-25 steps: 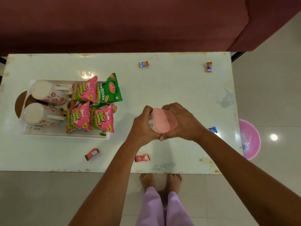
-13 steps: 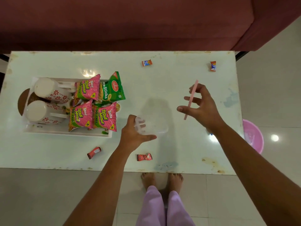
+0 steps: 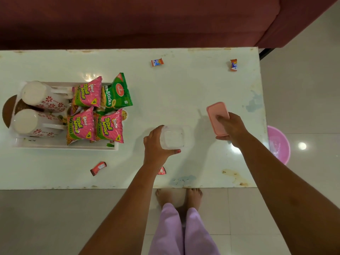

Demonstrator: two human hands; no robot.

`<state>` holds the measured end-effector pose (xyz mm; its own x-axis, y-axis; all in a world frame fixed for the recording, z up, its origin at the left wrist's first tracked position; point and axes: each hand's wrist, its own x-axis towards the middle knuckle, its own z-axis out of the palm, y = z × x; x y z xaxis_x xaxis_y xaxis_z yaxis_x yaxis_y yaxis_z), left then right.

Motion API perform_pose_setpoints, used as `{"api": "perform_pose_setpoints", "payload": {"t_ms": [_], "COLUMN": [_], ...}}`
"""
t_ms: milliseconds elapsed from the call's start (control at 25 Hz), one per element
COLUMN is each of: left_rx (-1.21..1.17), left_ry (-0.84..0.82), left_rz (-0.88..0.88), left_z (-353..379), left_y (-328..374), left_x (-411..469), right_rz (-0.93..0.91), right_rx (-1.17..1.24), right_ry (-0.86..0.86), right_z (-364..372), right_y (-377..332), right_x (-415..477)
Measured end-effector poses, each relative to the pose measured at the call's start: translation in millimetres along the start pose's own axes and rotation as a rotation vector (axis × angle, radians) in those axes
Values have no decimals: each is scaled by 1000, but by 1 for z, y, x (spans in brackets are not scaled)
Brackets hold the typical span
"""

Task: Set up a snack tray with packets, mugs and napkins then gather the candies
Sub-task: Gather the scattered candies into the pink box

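Observation:
My left hand grips a clear plastic box standing on the white table. My right hand holds the box's pink lid flat on the table to the right. Wrapped candies lie scattered: one orange at the far middle, one orange at the far right, one red near the front edge, and one red partly hidden by my left wrist. A white tray at the left holds pink snack packets, a green packet and two flowered mugs.
A maroon sofa runs along the far side of the table. A pink basin sits on the tiled floor right of the table. A brown round thing pokes out left of the tray. My bare feet stand at the front edge.
The lid came off the box. My right hand carried it right and laid it flat on the table, while my left hand kept the box and set it upright.

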<state>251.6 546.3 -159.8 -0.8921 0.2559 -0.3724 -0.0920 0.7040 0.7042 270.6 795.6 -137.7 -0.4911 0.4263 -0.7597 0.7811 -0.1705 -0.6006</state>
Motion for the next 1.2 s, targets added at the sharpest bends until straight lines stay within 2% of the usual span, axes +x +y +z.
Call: {"api": "perform_pose_setpoints", "payload": {"t_ms": [120,240,400,480,560,880,1200], "left_rx": [-27,-35,-48,-36,-34,89,-88], "left_ry": [14,6,-26,-47,-64,-118,-121], "left_rz": [-19,-24,4,10,16,5,-87], "left_z": [7,13,25,33,39,53,61], "left_y": [3,11,23,31,35,38,46], "left_x": [-5,-4,6,9,11,24,21], "right_rz": [27,-112,-608,-719,-756,-870,-912], "right_rx": [39,-76,-676,-907,-1093,-1210,-1323], "right_ry": [20,-19,-215,-275,-251,-161,-101], "right_z": [-6,-7,11,19,22,25,14], "right_y": [4,6,16,25,29,46,54], "right_x": [3,-1,-10,-11,-13,-13,-4]}}
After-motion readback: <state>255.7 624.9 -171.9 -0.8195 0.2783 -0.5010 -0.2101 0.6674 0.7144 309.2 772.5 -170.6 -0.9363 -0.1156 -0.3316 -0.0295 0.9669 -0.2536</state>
